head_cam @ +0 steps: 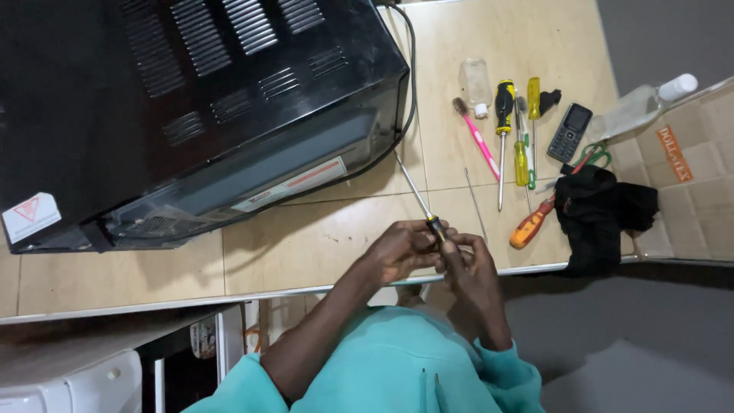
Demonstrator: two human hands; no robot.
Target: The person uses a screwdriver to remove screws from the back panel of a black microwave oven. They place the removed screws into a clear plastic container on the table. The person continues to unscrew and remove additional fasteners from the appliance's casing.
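at the near edge of the tiled counter [321, 245], both hands meet over a long thin screwdriver [417, 195]. the left hand [401, 251] has its fingers curled shut around the dark handle end, and the right hand [470, 264] closes on the same handle from the other side, fingertips pinching it; so both hands grip this one tool. its slim metal shaft runs up and to the left, with the tip lying close to the front corner of the black microwave oven [191, 107], which sits tipped with its vented casing facing up. the tip is not on any screw that i can see, and whether it touches the casing i cannot tell.

judging from how things lie, the work on the oven looks barely begun: the casing appears to be in place, no loose screws or removed panels show on the counter, and the tool is in hand rather than set into anything. a black power cord [409, 92] loops past the oven's corner.

to the right, well apart from the hands, lie a pink brush [475, 134], a black and yellow screwdriver [503, 122], an orange-handled screwdriver [531, 224], a small mobile phone [569, 131], a black cloth [600, 210] and a clear plastic bottle [638, 107].
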